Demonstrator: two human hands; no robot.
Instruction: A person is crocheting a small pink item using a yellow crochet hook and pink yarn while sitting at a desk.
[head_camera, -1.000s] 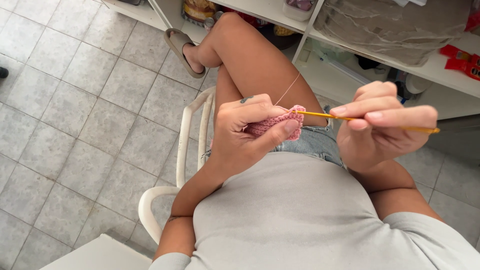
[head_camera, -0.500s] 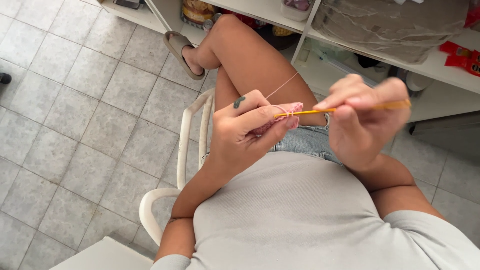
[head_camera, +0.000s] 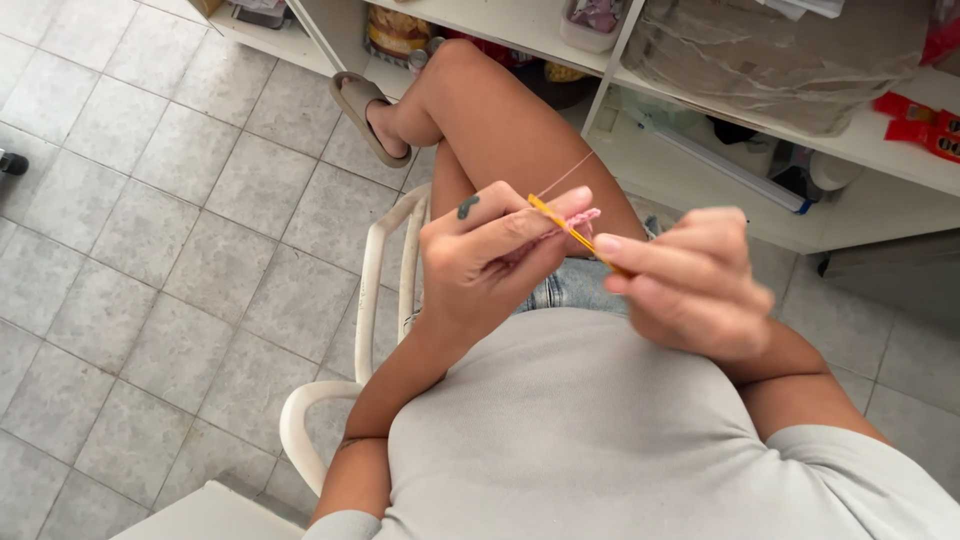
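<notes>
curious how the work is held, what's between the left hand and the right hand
In the head view, the yellow crochet hook spans from the right hand to the left hand, where the pink crochet piece sits.

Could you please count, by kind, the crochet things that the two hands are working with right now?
Slim yellow crochet hook, in the right hand: 1
Small pink crocheted piece, pinched in the left hand: 1
Thin pink yarn strand, running up from the piece over the thigh: 1
Total: 3

Pink crochet piece, yellow hook, white chair
</notes>
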